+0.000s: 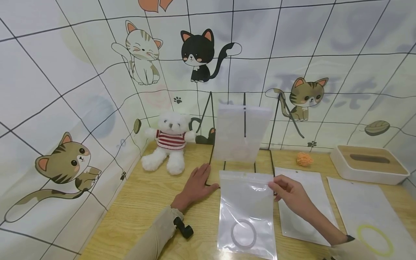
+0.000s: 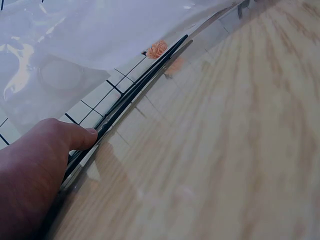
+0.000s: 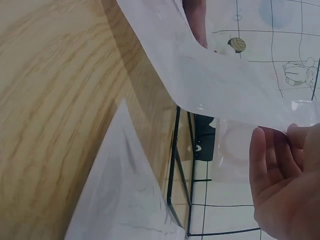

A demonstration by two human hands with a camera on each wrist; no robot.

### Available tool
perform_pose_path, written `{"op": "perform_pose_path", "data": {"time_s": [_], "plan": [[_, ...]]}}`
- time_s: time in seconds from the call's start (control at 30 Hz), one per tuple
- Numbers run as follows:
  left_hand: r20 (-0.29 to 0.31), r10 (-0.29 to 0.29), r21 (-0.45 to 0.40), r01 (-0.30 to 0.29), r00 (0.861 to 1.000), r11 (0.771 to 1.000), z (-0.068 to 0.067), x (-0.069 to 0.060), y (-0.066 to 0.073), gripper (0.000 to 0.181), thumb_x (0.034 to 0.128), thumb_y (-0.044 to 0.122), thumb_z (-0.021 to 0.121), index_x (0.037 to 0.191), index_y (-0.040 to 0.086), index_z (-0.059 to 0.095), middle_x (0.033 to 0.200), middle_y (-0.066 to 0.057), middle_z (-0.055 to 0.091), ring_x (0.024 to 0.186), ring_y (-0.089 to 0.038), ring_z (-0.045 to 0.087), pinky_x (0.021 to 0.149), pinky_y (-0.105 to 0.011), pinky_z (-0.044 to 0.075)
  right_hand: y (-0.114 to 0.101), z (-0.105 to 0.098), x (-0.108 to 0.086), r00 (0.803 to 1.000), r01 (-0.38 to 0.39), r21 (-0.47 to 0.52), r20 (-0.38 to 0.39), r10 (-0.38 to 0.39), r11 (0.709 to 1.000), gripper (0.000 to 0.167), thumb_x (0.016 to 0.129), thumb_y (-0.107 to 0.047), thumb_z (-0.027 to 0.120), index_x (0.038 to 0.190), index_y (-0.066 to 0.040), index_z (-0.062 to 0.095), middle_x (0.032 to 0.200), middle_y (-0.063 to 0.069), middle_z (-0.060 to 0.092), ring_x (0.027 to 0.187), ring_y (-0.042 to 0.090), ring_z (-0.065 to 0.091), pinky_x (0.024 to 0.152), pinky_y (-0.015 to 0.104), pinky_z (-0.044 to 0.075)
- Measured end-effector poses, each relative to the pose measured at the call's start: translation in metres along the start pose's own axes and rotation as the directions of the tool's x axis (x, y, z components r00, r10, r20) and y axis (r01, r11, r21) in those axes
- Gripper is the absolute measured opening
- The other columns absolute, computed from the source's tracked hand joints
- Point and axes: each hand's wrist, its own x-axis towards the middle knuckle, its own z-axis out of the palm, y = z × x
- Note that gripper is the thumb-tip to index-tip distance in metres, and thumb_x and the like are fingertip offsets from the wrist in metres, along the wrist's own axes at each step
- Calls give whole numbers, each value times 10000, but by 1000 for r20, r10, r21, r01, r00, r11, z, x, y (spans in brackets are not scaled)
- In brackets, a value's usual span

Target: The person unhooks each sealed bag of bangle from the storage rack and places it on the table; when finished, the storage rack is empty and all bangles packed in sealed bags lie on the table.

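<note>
Covering part of a black wire stand (image 1: pixel 274 122), a clear bag (image 1: pixel 247 204) is pinched at its upper right edge by the right hand (image 1: pixel 291 195), whose fingertips are partly hidden. The left hand (image 1: pixel 195 186) is laid at the stand's base, fingers extended but mostly unseen from the left wrist. Whether a pale ring (image 1: pixel 232 234) lies inside the bag cannot be told.
</note>
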Motion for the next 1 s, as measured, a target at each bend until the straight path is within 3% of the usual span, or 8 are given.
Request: {"op": "perform_pose_path", "data": {"time_s": [0.27,0.5,0.67,0.87,1.0], "plan": [[4,7,-10,-7,1000,1000,1,0,0,865,960,583,504,1562,4,280,1640,-146,265,1535,-260,231,1256,-477,146,7,-1,-2,996,-66,3,63,65,998,201,1009,-196,607,1039,1,631,887,-43,655,731,126,639,640,327,604],[23,-8,58,7,1000,998,3,0,1,922,925,632,483,1576,21,255,1653,-122,241,1542,-244,207,1260,-460,147,12,4,-5,992,-48,37,121,43,998,184,1011,-175,598,1029,7,623,897,-52,646,715,124,635,634,344,605],[32,-5,68,3,999,998,5,-2,2,920,930,631,467,1572,8,254,1654,-126,239,1542,-250,208,1260,-465,152,11,6,-8,991,-64,39,117,59,997,190,1011,-180,600,1025,9,622,889,-54,631,728,93,622,626,343,603],[-2,2,92,-2,1000,996,4,-1,2,930,922,666,469,1558,8,301,1638,-125,283,1530,-258,247,1250,-490,163,10,5,-9,992,-67,44,111,62,997,190,1013,-170,594,1027,16,631,839,-41,626,700,107,633,604,347,602],[0,-15,87,15,1000,996,2,0,1,945,918,678,473,1562,11,291,1641,-122,278,1533,-256,239,1256,-475,162,12,5,-8,987,-109,39,122,103,993,222,1012,-195,599,1037,23,628,807,-26,626,674,130,648,610,357,605]]}}
